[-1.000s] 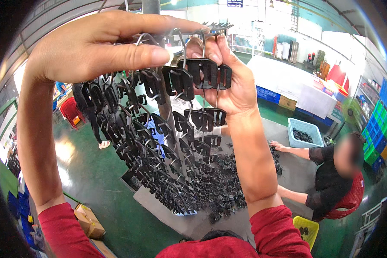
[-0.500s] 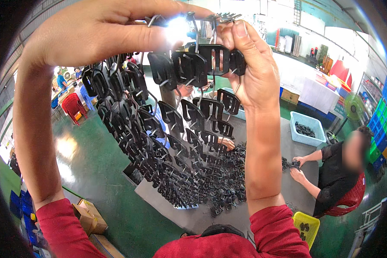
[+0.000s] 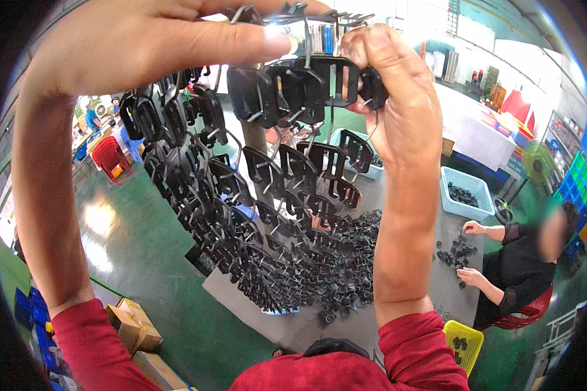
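A wire hook rack [image 3: 306, 19] hung with rows of black plastic buckles [image 3: 332, 78] comes down in front of me, its lower rows reaching toward the grey table. My left hand [image 3: 143, 49] is raised at the upper left, closed about the rack's top, thumb stretched along the wires. Raised at the right of the same top edge, my right hand [image 3: 398, 91] is closed, thumb against curled fingers by the end wires. A single end buckle [image 3: 372, 88] hangs right beside its thumb. What lies inside the right fingertips is partly hidden.
Loose black buckles [image 3: 355, 260] heap on the grey table [image 3: 241, 303]. A seated co-worker [image 3: 522, 267] in black handles buckles at right. Nearby are a pale blue basket [image 3: 466, 202], a yellow basket [image 3: 463, 348], a green fan [image 3: 537, 161] and cardboard boxes [image 3: 134, 326].
My right hand has shifted slightly right, and the rack's upper buckles have swung a little with it. The co-worker's hands have moved apart, with loose buckles now between them on the table.
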`<state>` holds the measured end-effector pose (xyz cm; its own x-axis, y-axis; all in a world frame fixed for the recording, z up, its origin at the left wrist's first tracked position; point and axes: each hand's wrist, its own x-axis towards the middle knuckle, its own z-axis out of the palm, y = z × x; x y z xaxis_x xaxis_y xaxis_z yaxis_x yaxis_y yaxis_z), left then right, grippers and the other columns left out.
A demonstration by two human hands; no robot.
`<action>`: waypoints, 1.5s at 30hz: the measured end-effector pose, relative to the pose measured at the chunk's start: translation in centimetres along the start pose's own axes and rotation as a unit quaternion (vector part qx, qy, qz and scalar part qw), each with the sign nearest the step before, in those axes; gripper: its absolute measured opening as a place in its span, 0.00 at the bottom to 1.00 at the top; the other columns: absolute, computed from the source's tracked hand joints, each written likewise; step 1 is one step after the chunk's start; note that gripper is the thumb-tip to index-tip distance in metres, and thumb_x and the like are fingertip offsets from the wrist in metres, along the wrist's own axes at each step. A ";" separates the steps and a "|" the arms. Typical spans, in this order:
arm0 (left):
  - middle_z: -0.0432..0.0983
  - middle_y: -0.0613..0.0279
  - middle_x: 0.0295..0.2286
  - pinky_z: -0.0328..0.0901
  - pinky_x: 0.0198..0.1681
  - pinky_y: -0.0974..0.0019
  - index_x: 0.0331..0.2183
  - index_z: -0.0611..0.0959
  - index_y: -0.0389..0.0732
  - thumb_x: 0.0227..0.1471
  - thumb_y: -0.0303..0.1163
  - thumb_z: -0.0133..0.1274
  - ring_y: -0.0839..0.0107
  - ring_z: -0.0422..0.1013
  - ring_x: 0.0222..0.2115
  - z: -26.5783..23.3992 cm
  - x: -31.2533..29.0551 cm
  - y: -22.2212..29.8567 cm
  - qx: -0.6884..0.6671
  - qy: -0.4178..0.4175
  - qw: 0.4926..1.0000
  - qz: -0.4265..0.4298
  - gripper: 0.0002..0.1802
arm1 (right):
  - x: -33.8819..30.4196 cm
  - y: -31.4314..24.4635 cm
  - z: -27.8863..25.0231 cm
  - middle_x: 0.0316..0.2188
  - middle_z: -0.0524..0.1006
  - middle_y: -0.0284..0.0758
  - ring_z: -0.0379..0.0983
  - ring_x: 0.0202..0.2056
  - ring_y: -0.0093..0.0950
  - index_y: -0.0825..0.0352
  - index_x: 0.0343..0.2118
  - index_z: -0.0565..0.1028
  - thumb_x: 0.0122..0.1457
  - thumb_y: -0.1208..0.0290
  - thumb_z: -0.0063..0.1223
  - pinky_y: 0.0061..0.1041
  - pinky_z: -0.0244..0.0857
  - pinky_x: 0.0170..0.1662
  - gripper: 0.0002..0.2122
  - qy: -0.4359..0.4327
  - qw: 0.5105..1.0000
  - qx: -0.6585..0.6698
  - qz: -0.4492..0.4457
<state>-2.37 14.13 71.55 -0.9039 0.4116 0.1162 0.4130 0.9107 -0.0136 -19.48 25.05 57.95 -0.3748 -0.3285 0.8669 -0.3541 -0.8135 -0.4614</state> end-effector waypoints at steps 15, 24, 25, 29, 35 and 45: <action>0.67 0.51 0.54 0.55 0.59 0.58 0.54 0.71 0.36 0.57 0.38 0.48 0.58 0.64 0.55 0.5 -0.6 -3.9 0.139 0.061 0.988 0.033 0.25 | 0.6 1.3 -0.6 0.29 0.72 0.28 0.65 0.21 0.13 0.63 0.28 0.71 0.65 0.59 0.45 0.12 0.64 0.23 0.14 -0.104 0.976 0.176 0.077; 0.68 0.50 0.52 0.55 0.58 0.58 0.55 0.71 0.37 0.56 0.41 0.48 0.57 0.64 0.54 0.3 -0.7 -2.9 0.118 0.052 0.991 0.031 0.28 | 0.1 1.3 -0.1 0.29 0.73 0.29 0.68 0.22 0.17 0.65 0.31 0.72 0.65 0.61 0.46 0.14 0.64 0.22 0.12 -0.095 0.967 0.224 0.075; 0.68 0.49 0.52 0.55 0.58 0.58 0.55 0.71 0.37 0.56 0.41 0.48 0.57 0.64 0.54 0.3 -0.7 -2.8 0.128 0.054 0.990 0.033 0.28 | 0.0 1.0 -0.1 0.27 0.73 0.29 0.67 0.21 0.17 0.65 0.30 0.72 0.65 0.61 0.46 0.14 0.63 0.22 0.13 -0.081 0.970 0.216 0.078; 0.68 0.48 0.52 0.55 0.58 0.59 0.56 0.70 0.37 0.56 0.40 0.47 0.58 0.64 0.53 0.3 -0.5 -2.5 0.122 0.045 0.991 0.010 0.28 | -0.3 -0.3 0.3 0.22 0.71 0.28 0.64 0.21 0.15 0.66 0.29 0.72 0.65 0.61 0.47 0.13 0.59 0.21 0.13 -0.028 0.999 0.035 0.003; 0.70 0.45 0.48 0.61 0.52 0.60 0.58 0.67 0.39 0.59 0.43 0.47 0.56 0.67 0.49 -0.3 -0.4 -1.5 0.077 0.005 0.997 0.017 0.30 | -0.1 -1.2 0.7 0.19 0.70 0.25 0.63 0.21 0.13 0.67 0.26 0.74 0.65 0.65 0.46 0.15 0.58 0.23 0.13 0.064 0.982 -0.175 -0.022; 0.70 0.43 0.47 0.64 0.49 0.59 0.60 0.64 0.40 0.58 0.52 0.46 0.56 0.69 0.47 -0.7 0.7 0.6 0.050 -0.030 0.988 -0.140 0.35 | -0.6 0.3 -1.1 0.19 0.74 0.36 0.70 0.22 0.28 0.70 0.29 0.74 0.61 0.67 0.49 0.26 0.66 0.31 0.10 0.120 0.894 -0.417 -0.109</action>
<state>-2.70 14.91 72.29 -0.9873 0.1423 0.0712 0.1359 0.9868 -0.0885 -20.35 25.52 57.09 -0.3563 -0.0122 0.9343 -0.9198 -0.1714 -0.3530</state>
